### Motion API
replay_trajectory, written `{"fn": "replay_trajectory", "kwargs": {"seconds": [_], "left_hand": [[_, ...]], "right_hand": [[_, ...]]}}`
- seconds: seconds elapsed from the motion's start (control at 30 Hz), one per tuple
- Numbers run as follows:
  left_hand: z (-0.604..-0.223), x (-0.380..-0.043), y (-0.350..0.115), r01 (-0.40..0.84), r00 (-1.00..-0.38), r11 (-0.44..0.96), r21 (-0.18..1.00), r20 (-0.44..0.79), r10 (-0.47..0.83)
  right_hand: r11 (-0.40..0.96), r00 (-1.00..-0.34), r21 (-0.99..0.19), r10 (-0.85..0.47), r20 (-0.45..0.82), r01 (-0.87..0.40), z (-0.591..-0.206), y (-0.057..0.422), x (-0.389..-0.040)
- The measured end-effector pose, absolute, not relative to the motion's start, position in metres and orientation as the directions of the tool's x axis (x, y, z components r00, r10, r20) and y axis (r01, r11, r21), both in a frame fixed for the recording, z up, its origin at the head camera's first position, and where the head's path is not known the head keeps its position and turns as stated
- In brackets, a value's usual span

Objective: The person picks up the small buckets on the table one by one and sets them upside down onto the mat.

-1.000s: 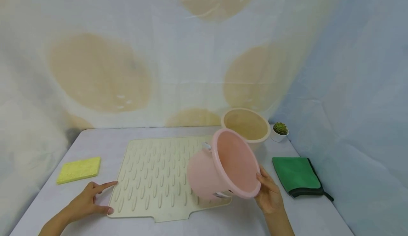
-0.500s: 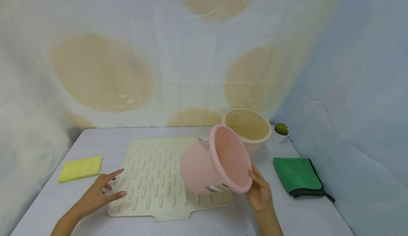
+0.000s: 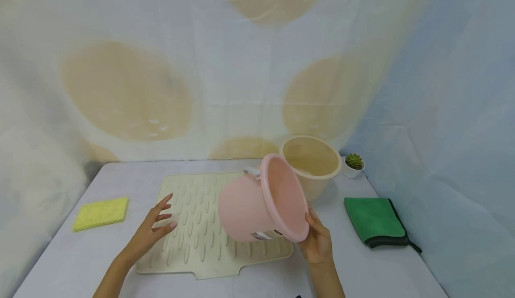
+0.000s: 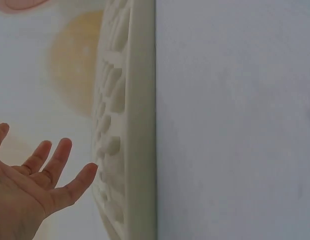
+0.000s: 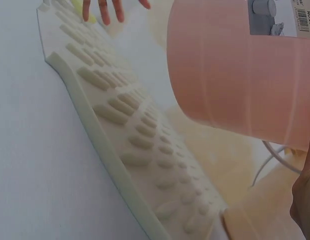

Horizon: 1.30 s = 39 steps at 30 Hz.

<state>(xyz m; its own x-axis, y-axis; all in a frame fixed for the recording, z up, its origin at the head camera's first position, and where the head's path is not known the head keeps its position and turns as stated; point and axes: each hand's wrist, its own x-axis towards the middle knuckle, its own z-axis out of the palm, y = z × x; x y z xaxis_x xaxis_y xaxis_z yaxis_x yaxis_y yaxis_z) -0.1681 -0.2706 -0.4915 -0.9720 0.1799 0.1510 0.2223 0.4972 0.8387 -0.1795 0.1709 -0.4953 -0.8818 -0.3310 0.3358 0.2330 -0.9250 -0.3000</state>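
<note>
My right hand (image 3: 318, 240) grips the rim of a pink bucket (image 3: 245, 210), fingers inside the rim on its right side. The bucket is tipped over, its mouth facing right, and hangs above the ribbed cream drying mat (image 3: 189, 249). In the right wrist view the bucket (image 5: 220, 80) is plainly apart from the mat (image 5: 150, 150), with a label on its side. Over the mat's left part my left hand (image 3: 153, 228) is held with fingers spread, touching nothing. In the left wrist view this hand (image 4: 25, 195) shows its palm beside the mat's edge (image 4: 140, 130).
A beige bucket (image 3: 315, 186) stands upright behind the pink one. Beside it is a small potted succulent (image 3: 353, 166). A folded green cloth (image 3: 374, 219) with a dark border lies at the right, a yellow sponge (image 3: 100, 214) at the left. Fabric walls enclose the table (image 3: 370, 275).
The pink bucket has moved left with my right hand and risen slightly. My left hand has left the mat's edge and moved right and up, toward the bucket.
</note>
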Motion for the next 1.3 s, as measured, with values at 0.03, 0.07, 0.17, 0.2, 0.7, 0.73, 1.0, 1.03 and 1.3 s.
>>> {"fn": "replay_trajectory", "kwargs": {"seconds": [0.03, 0.07, 0.17, 0.2, 0.7, 0.73, 1.0, 1.03, 1.3], "left_hand": [[-0.492, -0.169, -0.268, 0.227, -0.970, 0.479, 0.848, 0.155, 0.186], [-0.492, -0.171, -0.265, 0.231, -0.969, 0.464, 0.855, 0.158, 0.191], [-0.493, -0.174, -0.257, 0.228, -0.968, 0.424, 0.876, 0.159, 0.192], [-0.493, -0.174, -0.255, 0.223, -0.969, 0.412, 0.884, 0.156, 0.190], [-0.496, -0.186, -0.228, 0.215, -0.970, 0.220, 0.951, 0.182, 0.163], [-0.496, -0.186, -0.226, 0.213, -0.969, 0.198, 0.957, 0.182, 0.165], [-0.496, -0.189, -0.206, 0.228, -0.958, 0.106, 0.968, 0.204, 0.202], [-0.497, -0.190, -0.204, 0.238, -0.955, 0.096, 0.967, 0.215, 0.207], [-0.494, -0.193, -0.183, 0.265, -0.934, 0.003, 0.964, 0.256, 0.248]], "right_hand": [[-0.928, -0.879, -0.290, -0.329, 0.345, 0.234, -0.495, 0.170, -0.180], [-0.930, -0.876, -0.282, -0.329, 0.354, 0.235, -0.496, 0.168, -0.180], [-0.936, -0.866, -0.257, -0.328, 0.377, 0.242, -0.496, 0.166, -0.181], [-0.936, -0.863, -0.252, -0.329, 0.384, 0.244, -0.497, 0.165, -0.181], [-0.943, -0.849, -0.206, -0.326, 0.415, 0.262, -0.498, 0.152, -0.181], [-0.944, -0.847, -0.197, -0.325, 0.421, 0.265, -0.498, 0.151, -0.181], [-0.948, -0.848, -0.165, -0.317, 0.424, 0.271, -0.500, 0.146, -0.183], [-0.948, -0.850, -0.166, -0.316, 0.422, 0.270, -0.500, 0.145, -0.182], [-0.954, -0.860, -0.131, -0.298, 0.413, 0.268, -0.502, 0.139, -0.180]]}}
